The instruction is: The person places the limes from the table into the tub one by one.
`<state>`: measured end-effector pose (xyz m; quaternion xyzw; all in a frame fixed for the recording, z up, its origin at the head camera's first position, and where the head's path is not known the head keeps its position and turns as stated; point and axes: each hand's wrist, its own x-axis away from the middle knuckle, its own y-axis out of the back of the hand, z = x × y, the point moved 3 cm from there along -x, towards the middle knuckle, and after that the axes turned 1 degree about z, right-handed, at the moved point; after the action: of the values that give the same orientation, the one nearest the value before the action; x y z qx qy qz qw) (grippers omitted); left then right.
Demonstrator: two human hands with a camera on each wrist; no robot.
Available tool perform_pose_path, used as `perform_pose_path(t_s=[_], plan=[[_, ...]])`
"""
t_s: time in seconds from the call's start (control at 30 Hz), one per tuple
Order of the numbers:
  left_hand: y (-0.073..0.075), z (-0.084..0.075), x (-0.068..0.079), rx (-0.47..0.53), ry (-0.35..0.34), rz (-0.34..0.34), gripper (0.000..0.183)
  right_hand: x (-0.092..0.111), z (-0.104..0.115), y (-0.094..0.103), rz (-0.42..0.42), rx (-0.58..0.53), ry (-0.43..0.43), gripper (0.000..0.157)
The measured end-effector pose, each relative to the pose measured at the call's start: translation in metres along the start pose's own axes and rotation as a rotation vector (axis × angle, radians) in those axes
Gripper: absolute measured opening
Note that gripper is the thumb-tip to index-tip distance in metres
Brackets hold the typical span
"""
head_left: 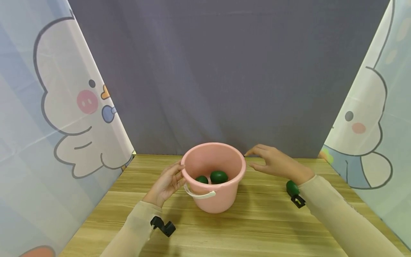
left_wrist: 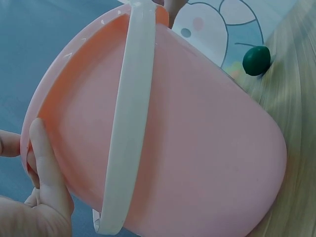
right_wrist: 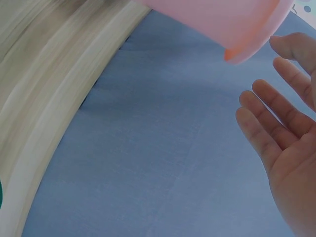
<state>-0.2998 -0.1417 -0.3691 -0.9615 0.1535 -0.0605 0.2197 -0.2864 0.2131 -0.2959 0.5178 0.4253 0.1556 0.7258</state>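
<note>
A pink bucket (head_left: pixel 213 200) with a white handle (head_left: pixel 200 195) is at the middle of the wooden table. Two dark green, oval, avocado-like fruits lie inside it, one larger in view (head_left: pixel 219 177) and one partly hidden by the near wall (head_left: pixel 202 179). My left hand (head_left: pixel 167 184) grips the rim on the left side; its thumb (left_wrist: pixel 47 158) lies under the lip in the left wrist view. Just off the right rim, my right hand (head_left: pixel 271 160) holds nothing, fingers spread and gently bent, as the right wrist view also shows.
Another dark green oval fruit (head_left: pixel 292 188) lies on the table (head_left: pixel 250 232) at the right, beside my right sleeve. A grey curtain (head_left: pixel 212 78) hangs behind the table's back edge. Cloths printed with cartoon animals (head_left: pixel 64 107) flank both sides.
</note>
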Motion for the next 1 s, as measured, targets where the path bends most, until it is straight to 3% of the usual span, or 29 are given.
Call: perform_pose_path(t_s=[0.23,0.53,1.0], plan=[[0.0,-0.001,0.0,-0.009,-0.001,-0.005,0.053,0.005,-0.002,-0.001,-0.012,-0.007,-0.001,0.032],[0.0,-0.001,0.001,-0.009,-0.001,0.004,0.054,0.016,-0.008,-0.006,0.038,0.005,-0.072,0.033],[-0.001,-0.001,0.001,-0.006,-0.004,0.008,0.054,0.035,-0.014,-0.011,0.021,0.015,-0.07,0.031]])
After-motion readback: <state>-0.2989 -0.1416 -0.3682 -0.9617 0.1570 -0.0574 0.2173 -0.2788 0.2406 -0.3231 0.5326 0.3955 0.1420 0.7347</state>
